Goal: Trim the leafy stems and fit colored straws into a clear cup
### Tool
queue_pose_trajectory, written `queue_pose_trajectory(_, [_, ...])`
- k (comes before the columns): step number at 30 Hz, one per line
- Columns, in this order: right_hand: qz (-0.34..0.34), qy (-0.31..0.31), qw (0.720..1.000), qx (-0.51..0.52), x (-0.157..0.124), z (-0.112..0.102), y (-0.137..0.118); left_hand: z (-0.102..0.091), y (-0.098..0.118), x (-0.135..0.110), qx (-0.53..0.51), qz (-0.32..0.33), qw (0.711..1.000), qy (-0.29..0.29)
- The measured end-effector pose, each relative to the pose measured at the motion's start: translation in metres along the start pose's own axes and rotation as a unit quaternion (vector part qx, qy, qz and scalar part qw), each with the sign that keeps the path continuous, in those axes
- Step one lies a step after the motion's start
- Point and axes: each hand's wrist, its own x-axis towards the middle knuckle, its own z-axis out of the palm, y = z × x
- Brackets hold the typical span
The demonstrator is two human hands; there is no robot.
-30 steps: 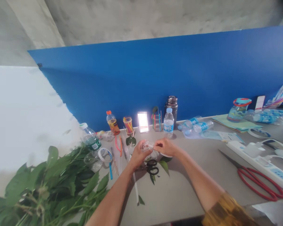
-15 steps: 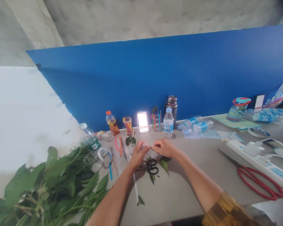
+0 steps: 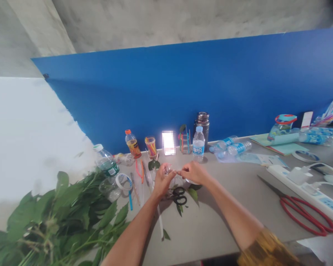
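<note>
My left hand curls around a small clear plastic piece, holding it up above the table. My right hand reaches in from the right, and its fingertips pinch the same piece at its right side. Below the hands lies a cut clear plastic bottle part, partly hidden by them. Black-handled scissors rest just under my wrists, among loose green leaves.
A leafy green stem bundle fills the lower left. Bottles, cups and a steel flask line the blue board. Red-handled shears and a white power strip lie to the right.
My left hand has turned more upright around the plastic piece, and the two hands sit slightly closer. The bottles at the far right have shifted a little.
</note>
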Motion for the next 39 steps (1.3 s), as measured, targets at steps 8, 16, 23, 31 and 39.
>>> queue_pose_trajectory(8, [0.015,0.012,0.999,0.036,0.003,0.003,0.0,0.001,0.003,0.001,0.008,0.022,0.999,0.022])
queue_pose_trajectory(16, [0.046,-0.003,0.984,0.172,0.003,0.004,0.003,-0.002,-0.003,0.005,-0.01,0.021,0.999,0.03])
queue_pose_trajectory(23, [0.077,0.019,0.978,0.193,0.008,0.001,0.018,-0.001,-0.015,0.009,-0.021,0.011,0.998,0.05])
queue_pose_trajectory(31, [0.053,-0.055,0.996,-0.038,0.008,-0.009,0.039,-0.005,-0.017,0.013,-0.028,0.006,0.999,0.046])
queue_pose_trajectory(39, [0.003,-0.087,0.986,-0.144,0.006,-0.011,0.037,-0.017,0.002,0.012,-0.079,-0.051,0.995,0.012])
